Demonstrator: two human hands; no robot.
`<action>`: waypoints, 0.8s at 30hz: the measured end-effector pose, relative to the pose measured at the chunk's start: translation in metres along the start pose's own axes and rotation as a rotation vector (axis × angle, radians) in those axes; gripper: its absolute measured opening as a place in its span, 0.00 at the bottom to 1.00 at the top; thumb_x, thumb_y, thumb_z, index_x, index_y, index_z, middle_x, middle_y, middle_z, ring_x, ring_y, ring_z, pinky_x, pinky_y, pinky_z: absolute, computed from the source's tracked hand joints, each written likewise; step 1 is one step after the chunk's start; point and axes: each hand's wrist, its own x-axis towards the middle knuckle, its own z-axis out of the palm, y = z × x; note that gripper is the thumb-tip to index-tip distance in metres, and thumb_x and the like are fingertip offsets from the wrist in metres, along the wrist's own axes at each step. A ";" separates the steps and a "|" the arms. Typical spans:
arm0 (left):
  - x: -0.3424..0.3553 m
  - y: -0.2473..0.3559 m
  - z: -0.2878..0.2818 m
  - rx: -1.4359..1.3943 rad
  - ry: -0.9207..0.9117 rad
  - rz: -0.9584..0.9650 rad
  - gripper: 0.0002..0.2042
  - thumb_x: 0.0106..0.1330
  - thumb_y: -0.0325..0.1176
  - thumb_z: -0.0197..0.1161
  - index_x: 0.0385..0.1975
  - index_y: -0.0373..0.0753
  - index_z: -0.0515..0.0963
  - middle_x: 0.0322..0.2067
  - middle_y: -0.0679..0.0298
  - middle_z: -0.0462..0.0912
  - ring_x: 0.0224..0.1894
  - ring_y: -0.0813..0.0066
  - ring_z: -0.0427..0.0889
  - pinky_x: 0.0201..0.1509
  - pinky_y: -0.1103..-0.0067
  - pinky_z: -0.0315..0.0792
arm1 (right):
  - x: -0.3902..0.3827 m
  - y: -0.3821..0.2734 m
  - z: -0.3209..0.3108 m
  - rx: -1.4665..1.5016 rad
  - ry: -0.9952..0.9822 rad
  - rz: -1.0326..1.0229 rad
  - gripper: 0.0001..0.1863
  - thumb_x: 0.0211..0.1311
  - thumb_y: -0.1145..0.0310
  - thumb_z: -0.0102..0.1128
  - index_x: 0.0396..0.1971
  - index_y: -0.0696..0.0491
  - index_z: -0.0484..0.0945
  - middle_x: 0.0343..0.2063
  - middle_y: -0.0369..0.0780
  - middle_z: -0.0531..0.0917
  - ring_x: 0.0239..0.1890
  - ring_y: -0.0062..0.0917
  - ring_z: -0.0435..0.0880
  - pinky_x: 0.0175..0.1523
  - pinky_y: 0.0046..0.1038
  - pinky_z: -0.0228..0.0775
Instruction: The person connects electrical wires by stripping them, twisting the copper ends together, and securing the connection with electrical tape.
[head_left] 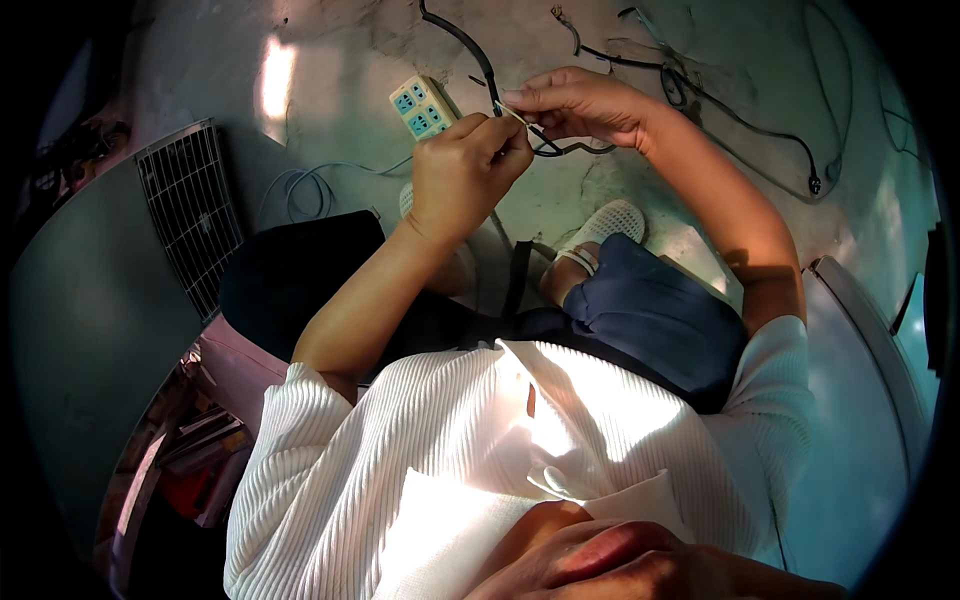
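My left hand (462,170) is closed in a fist around the black cable (480,55), which runs up toward the top of the view. My right hand (580,102) pinches the cable's end just beside the left fist, where a thin pale wire (512,115) sticks out between the fingertips. A short loop of the black cable (570,150) hangs below my right hand. Both hands meet above the grey concrete floor, over my knees.
A pale power strip (424,106) lies on the floor left of the hands. More black cables (760,130) trail at the upper right. A wire grille (192,215) leans at the left. My feet in white sandals (605,230) rest below the hands.
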 end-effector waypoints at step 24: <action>-0.002 0.008 -0.016 -0.432 -0.174 -0.626 0.08 0.59 0.31 0.63 0.29 0.32 0.83 0.12 0.69 0.74 0.18 0.90 0.69 0.21 0.87 0.63 | 0.000 0.007 0.004 0.067 -0.275 0.096 0.18 0.70 0.52 0.48 0.35 0.52 0.77 0.22 0.26 0.68 0.25 0.12 0.64 0.34 0.17 0.59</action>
